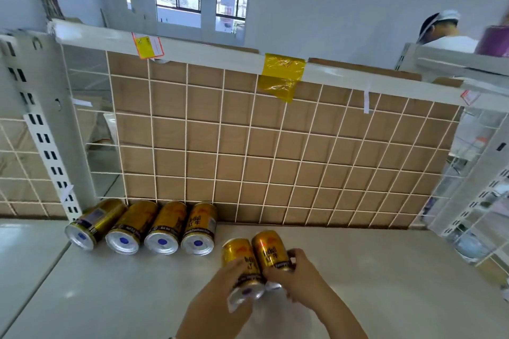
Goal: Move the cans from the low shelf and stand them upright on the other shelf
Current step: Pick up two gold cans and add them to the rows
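Several gold cans stand in a row against the wire grid at the back left of the white shelf [358, 270], silver tops toward me; the rightmost of the row [199, 228] is nearest my hands. My left hand [223, 292] grips a gold can [238, 253] and my right hand [292, 275] grips a second gold can [270, 249]. The two held cans touch side by side over the shelf, right of the row. My fingers hide their lower parts.
A white wire grid [275, 146] backed by brown cardboard closes the rear of the shelf. Slotted white uprights [46, 151] stand at the left and right. Yellow tape [281, 77] hangs on the top rail. A person [443, 33] stands beyond the shelving at right.
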Demonstrator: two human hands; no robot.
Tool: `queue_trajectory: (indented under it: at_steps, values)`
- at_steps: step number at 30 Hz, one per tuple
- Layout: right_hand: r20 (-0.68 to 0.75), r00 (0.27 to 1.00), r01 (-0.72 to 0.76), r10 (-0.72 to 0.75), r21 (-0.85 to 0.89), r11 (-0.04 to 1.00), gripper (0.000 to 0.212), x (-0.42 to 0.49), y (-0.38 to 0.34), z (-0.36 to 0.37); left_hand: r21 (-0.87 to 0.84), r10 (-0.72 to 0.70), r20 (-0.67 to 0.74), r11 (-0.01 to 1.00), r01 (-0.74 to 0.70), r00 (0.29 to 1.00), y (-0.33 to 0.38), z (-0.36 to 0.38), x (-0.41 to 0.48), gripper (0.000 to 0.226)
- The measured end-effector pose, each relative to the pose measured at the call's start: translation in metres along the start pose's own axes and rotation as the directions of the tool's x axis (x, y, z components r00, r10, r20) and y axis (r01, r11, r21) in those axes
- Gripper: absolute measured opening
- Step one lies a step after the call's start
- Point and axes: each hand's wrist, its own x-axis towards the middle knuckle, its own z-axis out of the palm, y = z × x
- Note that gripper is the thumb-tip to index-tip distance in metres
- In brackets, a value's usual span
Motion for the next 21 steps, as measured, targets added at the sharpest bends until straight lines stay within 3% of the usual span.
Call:
queue_trajectory:
  at_steps: [3,5,8,12,14,16,19,21]
  values:
    - [0.082,0.997,0.007,-0.005,-0.026,1.0,0.073,-0.01,0.007,-0.007,-0.221,-0.227,-0.138,0.956,0.193,0.964,-0.005,-0.01,-0.002,0.043]
    - [0.089,0.996,0.033,-0.024,-0.094,0.995,0.075,-0.009,0.006,-0.007,-0.341,-0.405,-0.037,0.865,0.369,0.914,-0.004,-0.008,0.01,0.051]
    - [0.078,0.996,0.063,-0.053,-0.134,0.989,0.068,-0.009,0.0,-0.001,-0.352,-0.484,0.108,0.798,0.488,0.869,0.004,0.001,0.023,0.059]
    - [0.074,0.997,0.011,-0.01,-0.005,1.0,0.053,-0.009,0.0,0.003,-0.343,-0.502,0.096,0.794,0.502,0.859,0.005,0.004,0.024,0.059]
    - [0.16,0.987,-0.042,0.019,0.141,0.989,0.071,-0.013,0.001,0.004,-0.496,-0.497,0.117,0.721,0.484,0.86,0.004,0.0,0.017,0.063]
    - [0.208,0.978,-0.045,-0.002,0.217,0.975,0.079,-0.016,0.002,0.005,-0.651,-0.467,0.149,0.617,0.442,0.872,0.0,-0.001,0.011,0.086]
    - [0.233,0.97,0.019,-0.075,0.23,0.973,0.069,-0.02,0.0,0.007,-0.799,-0.445,0.146,0.473,0.371,0.883,-0.003,-0.002,-0.003,0.095]
    - [0.262,0.957,0.064,-0.121,0.217,0.974,0.066,-0.024,-0.006,0.01,-0.836,-0.453,0.108,0.44,0.327,0.885,-0.005,-0.004,-0.013,0.095]
